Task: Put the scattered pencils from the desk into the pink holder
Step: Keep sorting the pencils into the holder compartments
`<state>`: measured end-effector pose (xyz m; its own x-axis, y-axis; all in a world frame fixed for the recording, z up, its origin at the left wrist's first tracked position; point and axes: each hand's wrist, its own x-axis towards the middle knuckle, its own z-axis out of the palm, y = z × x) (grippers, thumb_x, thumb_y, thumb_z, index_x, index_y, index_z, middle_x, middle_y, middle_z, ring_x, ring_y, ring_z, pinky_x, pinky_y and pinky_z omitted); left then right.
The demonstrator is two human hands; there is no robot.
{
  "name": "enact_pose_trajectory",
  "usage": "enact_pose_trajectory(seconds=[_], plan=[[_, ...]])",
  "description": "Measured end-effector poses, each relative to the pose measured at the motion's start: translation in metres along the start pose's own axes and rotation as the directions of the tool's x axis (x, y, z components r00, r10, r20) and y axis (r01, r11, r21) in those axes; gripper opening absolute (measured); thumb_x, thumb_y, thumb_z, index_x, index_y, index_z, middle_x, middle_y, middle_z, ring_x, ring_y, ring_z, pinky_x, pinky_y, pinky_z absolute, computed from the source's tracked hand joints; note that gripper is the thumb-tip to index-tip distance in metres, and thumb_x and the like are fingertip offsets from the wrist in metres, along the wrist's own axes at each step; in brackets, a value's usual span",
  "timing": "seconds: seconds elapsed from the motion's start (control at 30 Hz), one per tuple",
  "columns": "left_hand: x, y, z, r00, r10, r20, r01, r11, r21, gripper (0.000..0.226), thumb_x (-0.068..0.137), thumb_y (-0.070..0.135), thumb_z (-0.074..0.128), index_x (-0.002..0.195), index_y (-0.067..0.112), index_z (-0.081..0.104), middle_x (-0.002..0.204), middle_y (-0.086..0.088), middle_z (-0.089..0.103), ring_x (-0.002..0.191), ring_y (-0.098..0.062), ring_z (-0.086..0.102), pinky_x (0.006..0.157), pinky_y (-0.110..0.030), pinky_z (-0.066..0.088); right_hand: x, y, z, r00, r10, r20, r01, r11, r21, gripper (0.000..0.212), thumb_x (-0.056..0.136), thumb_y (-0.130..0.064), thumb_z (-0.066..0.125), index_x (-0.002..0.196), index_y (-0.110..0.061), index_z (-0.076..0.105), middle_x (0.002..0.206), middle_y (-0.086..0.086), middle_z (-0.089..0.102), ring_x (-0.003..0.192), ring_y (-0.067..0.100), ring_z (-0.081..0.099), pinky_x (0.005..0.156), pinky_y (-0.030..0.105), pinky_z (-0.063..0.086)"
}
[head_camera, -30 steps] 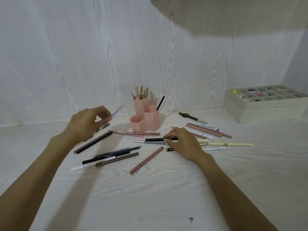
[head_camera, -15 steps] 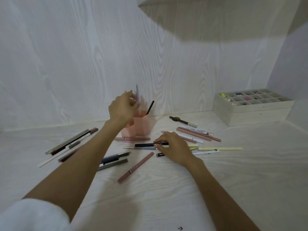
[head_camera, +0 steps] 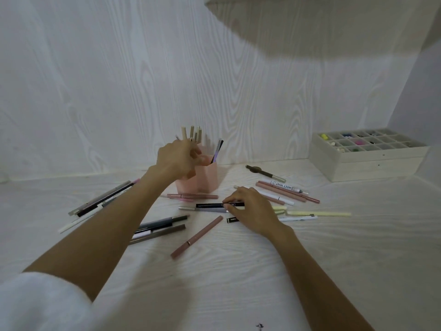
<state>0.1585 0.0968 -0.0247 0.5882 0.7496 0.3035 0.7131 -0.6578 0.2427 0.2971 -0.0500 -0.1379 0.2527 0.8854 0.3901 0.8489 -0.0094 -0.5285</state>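
Surface (head_camera: 238, 283) is white woodgrain, with pencils scattered in loose groups around the pink holder (head_camera: 202, 180), which stands near the back wall, about centre. A compartment tray (head_camera: 367, 161) sits well apart at the right; not part of this job. Holder already carries several pencils upright in its rear cells, plus a lilac one (head_camera: 216, 155) leaning in the right cell. Left hand (head_camera: 177, 158) is up at the holder's rim with fingers loosely spread; I can't see anything in it, so I read it as having just let go. Right hand (head_camera: 250, 211) is down on the surface, thumb and forefinger pinching the black pencil (head_camera: 210, 205), which lies flat just in front of the holder, over a grey one (head_camera: 202, 209). My read: step in hand is lifting that black pencil. To do it well, pinch nearer the middle so it doesn't swing, lift straight up so the grey one underneath isn't dragged, then tip it vertical before the rim (the front cells look low and open, easiest target). Clear the left hand sideways first so the two don't collide over the holder. Plenty remains: a stack (head_camera: 102, 201) far left, dark ones (head_camera: 162, 224) under the left forearm, a pink one (head_camera: 196, 237) nearest the camera, more (head_camera: 286, 191) at right.
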Motion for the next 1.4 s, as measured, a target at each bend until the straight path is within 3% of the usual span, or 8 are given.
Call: enact_pose_trajectory(seconds=[0.17, 0.4, 0.57, 0.8, 0.97, 1.13, 1.3, 1.4], plan=[[-0.039, -0.043, -0.016, 0.996, 0.077, 0.041, -0.076, 0.997, -0.020, 0.013, 0.086, 0.045, 0.062, 0.094, 0.037, 0.069, 0.089, 0.018, 0.067, 0.080, -0.004, 0.061, 0.067, -0.025, 0.043, -0.002, -0.001, -0.004, 1.000, -0.026, 0.015, 0.027, 0.998, -0.065, 0.021, 0.092, -0.034, 0.055, 0.106, -0.026, 0.069, 0.101, -0.004, 0.064, 0.110, 0.018, 0.052, 0.074, 0.028, 0.041], [-0.124, -0.117, 0.011, 0.998, -0.056, 0.020, 0.059, 0.959, -0.278, 0.007, 0.081, 0.053, 0.062, 0.079, 0.050, 0.067, 0.083, 0.025, 0.069, 0.076, 0.006, 0.063, 0.068, -0.023, 0.049, -0.003, -0.017, -0.002, 0.996, -0.088, -0.015, 0.082, 0.968, -0.236, 0.029, 0.095, -0.033, 0.048, 0.119, -0.024, 0.063, 0.113, -0.003, 0.064, 0.106, 0.017, 0.051, 0.086, 0.031, 0.041], [-0.146, -0.126, 0.033, 0.994, -0.103, -0.035, 0.085, 0.935, -0.344, 0.042, 0.069, 0.082, 0.047, 0.088, 0.050, 0.066, 0.086, 0.032, 0.067, 0.079, 0.016, 0.059, 0.069, -0.017, 0.047, -0.007, -0.032, -0.001, 0.989, -0.123, -0.083, 0.107, 0.980, -0.169, 0.023, 0.094, -0.034, 0.051, 0.109, -0.026, 0.066, 0.106, -0.007, 0.065, 0.104, 0.011, 0.050, 0.085, 0.026, 0.039], [-0.147, -0.129, 0.040, 0.999, 0.007, -0.031, -0.016, 0.958, -0.285, 0.062, 0.057, 0.092, 0.042, 0.091, 0.046, 0.065, 0.087, 0.027, 0.063, 0.087, 0.007, 0.056, 0.073, -0.019, 0.046, -0.003, -0.043, -0.015, 0.988, -0.025, 0.155, 0.018, 0.999, 0.048, 0.016, 0.085, -0.041, 0.062, 0.098, -0.037, 0.068, 0.101, -0.022, 0.062, 0.099, -0.004, 0.048, 0.085, 0.022, 0.041], [-0.141, -0.127, 0.041, 0.997, 0.031, -0.072, -0.050, 0.959, -0.279, 0.036, 0.072, 0.071, 0.056, 0.091, 0.042, 0.067, 0.083, 0.026, 0.062, 0.084, 0.003, 0.055, 0.065, -0.018, 0.041, -0.001, -0.071, -0.018, 0.883, -0.199, 0.425, 0.306, 0.931, -0.201, 0.033, 0.079, -0.045, 0.068, 0.111, -0.041, 0.063, 0.114, -0.019, 0.057, 0.098, -0.003, 0.044, 0.082, 0.015, 0.037], [-0.142, -0.126, 0.042, 0.997, -0.020, -0.076, 0.000, 0.966, -0.259, 0.021, 0.083, 0.056, 0.058, 0.091, 0.039, 0.069, 0.090, 0.019, 0.065, 0.086, 0.000, 0.057, 0.070, -0.027, 0.048, 0.001, -0.101, -0.011, 0.679, -0.493, 0.545, 0.712, 0.623, -0.323, 0.021, 0.087, -0.037, 0.062, 0.103, -0.028, 0.071, 0.102, -0.007, 0.067, 0.094, 0.012, 0.057, 0.074, 0.025, 0.046], [-0.143, -0.128, 0.042, 0.996, -0.043, -0.073, 0.021, 0.961, -0.274, 0.024, 0.084, 0.055, 0.056, 0.091, 0.038, 0.070, 0.090, 0.019, 0.065, 0.086, -0.001, 0.057, 0.071, -0.028, 0.050, 0.005, -0.113, -0.010, 0.528, -0.521, 0.671, 0.846, 0.395, -0.359, 0.020, 0.098, -0.025, 0.044, 0.102, -0.018, 0.062, 0.096, -0.002, 0.064, 0.088, 0.019, 0.057, 0.069, 0.029, 0.042], [-0.143, -0.128, 0.042, 0.996, -0.038, -0.079, 0.015, 0.961, -0.278, 0.023, 0.084, 0.056, 0.056, 0.089, 0.038, 0.070, 0.089, 0.019, 0.064, 0.086, -0.001, 0.056, 0.069, -0.027, 0.049, 0.017, -0.115, -0.023, 0.650, -0.484, 0.586, 0.748, 0.543, -0.381, 0.022, 0.098, -0.029, 0.041, 0.113, -0.023, 0.056, 0.106, -0.005, 0.063, 0.096, 0.016, 0.057, 0.072, 0.030, 0.047]])
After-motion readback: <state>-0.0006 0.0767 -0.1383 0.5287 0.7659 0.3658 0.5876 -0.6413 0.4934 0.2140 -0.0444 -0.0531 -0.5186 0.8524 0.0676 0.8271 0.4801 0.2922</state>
